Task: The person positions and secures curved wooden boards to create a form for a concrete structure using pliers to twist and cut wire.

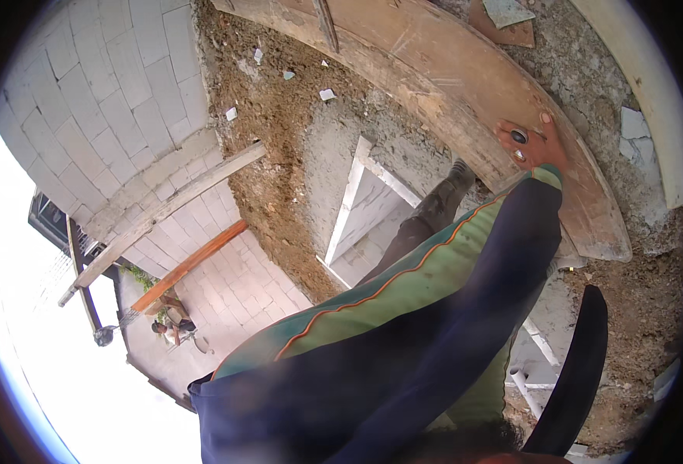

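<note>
Up at the top right of the view, one hand (528, 143) lies flat on a broad, curved-looking wooden plank (434, 69), its fingers (546, 120) spread wide and pressing on the board's face rather than closing round anything. It seems to be the person's right hand, reached out along a dark blue sleeve with a green panel and orange piping (403, 309); the pose reads as a brace, the palm taking weight on the plank while the body leans over the drop below. Two dark round spots sit on the back of the hand, perhaps rings or studs; I cannot tell which. The left hand is not in view.

Just below the fingers, past the plank's near edge, a dark trouser leg and shoe (434, 213) stand near a pale block-lined opening (364, 209) set in rough earth and mortar (279, 131). Beyond the fingers, further up, a flat grey fragment on a brown scrap (507, 15) lies on the rubble. Well away to the left of the hand, a wall of pale blocks (117, 100) carries two slanting timber props (163, 209), and far below them a second person (171, 329) crouches on the ground. A black curved strap-like shape (577, 371) hangs close to the camera at lower right.
</note>
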Demonstrator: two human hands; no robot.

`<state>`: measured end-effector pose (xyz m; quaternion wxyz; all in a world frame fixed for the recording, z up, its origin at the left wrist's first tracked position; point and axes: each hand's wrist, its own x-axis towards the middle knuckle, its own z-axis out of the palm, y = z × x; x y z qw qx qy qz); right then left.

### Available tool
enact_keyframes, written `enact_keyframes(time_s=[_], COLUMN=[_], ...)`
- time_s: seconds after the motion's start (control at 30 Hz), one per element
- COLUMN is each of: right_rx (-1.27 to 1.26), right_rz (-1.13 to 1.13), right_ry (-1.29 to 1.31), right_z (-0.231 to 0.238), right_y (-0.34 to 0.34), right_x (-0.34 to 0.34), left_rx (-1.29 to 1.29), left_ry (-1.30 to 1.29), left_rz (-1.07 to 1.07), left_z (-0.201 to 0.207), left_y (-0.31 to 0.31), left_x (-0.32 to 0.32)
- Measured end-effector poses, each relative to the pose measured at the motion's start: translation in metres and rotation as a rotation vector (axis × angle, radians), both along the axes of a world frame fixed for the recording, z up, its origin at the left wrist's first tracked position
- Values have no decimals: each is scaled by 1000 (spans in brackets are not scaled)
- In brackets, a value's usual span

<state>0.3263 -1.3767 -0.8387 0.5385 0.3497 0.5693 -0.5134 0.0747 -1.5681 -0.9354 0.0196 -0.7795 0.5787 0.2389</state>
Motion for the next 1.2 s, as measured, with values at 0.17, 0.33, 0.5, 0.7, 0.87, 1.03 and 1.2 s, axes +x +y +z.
enact_keyframes(time_s=[0.17, 0.33, 0.5, 0.7, 0.87, 1.03, 1.2], right_rx=[-91, 114, -109, -265, -15, 683, 465], right_rz=[-248, -160, 88, 329, 584, 1109, 614], right_ry=[-271, 6, 336, 442, 839, 1561, 1578], right_z=[142, 146, 148, 188, 155, 103, 93], right_y=[-44, -2, -36, -247, -373, -387, -316], right_x=[-16, -70, -149, -283, -400, -417, -380], left_rx=[52, 117, 276, 447, 743, 668, 842], left_ry=[-7, 11, 48, 240, 34, -9, 426], left_rz=[26, 4, -142, -509, -345, -393, -393], left_z=[-2, 10, 12, 28, 87, 114, 63], left_y=[-2, -12, -20, -83, -168, -186, -139], left_x=[-1, 0, 41, 169, 233, 349, 468])
